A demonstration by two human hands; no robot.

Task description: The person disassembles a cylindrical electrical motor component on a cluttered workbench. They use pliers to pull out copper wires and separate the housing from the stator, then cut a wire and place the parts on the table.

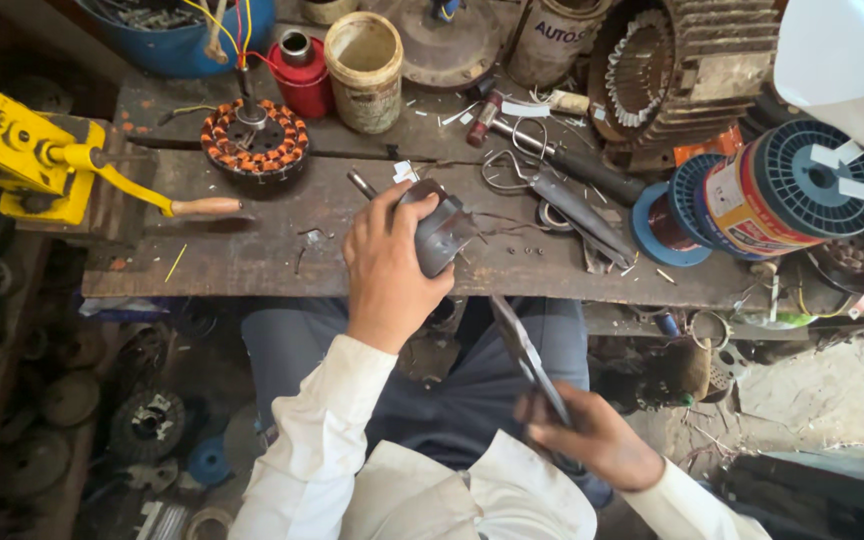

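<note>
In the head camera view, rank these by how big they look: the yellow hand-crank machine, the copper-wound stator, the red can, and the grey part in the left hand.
Largest to smallest:
1. yellow hand-crank machine
2. copper-wound stator
3. grey part in the left hand, though partly covered and nearer the camera, so close to the stator
4. red can

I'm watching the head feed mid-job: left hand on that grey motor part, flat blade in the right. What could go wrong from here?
1. The grey motor part sits near the bench edge under the left hand; a slip could drop it into the lap.
2. The flat metal blade in the right hand angles up toward the left wrist; a jerk might cut it.
3. Thin wires trailing from the part could snag the scissors.
</note>
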